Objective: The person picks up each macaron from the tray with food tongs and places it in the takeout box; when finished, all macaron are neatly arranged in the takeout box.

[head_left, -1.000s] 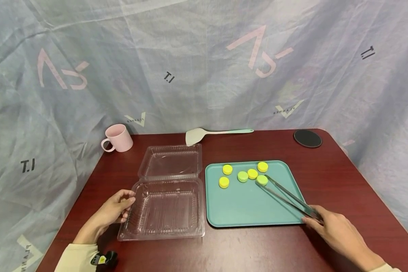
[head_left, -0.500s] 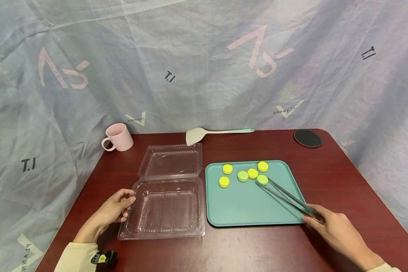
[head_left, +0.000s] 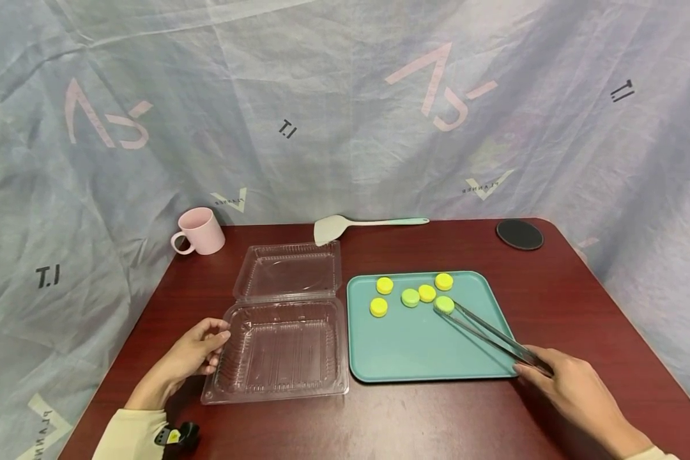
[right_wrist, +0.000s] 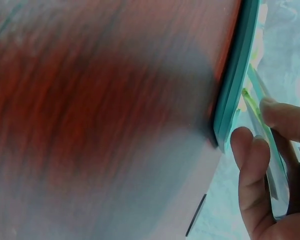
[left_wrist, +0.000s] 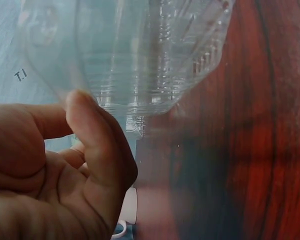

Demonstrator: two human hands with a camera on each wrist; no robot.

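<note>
Firstly, my left grip: 1, clamped, thumb and fingers pinching the left rim of a clear hinged container. The container stood open on the dark red surface, its lid lying behind the base. My right grip: 1, clamped on the handle end of metal tongs. The tongs' arms were spread, the tips to either side of a green macaron; whether each tip touched it, I could not tell. Teal tray: 1, just right of the container, bearing 6 macarons. Green: the 1 at the tongs, plus another green macaron. Yellow macarons: 4, being 1 between the greens, 1 at far right, 2 toward the left. Pink mug: 1, back left. Spatula: 1, white-headed, behind the lid. Black disc: 1, back right.
</note>
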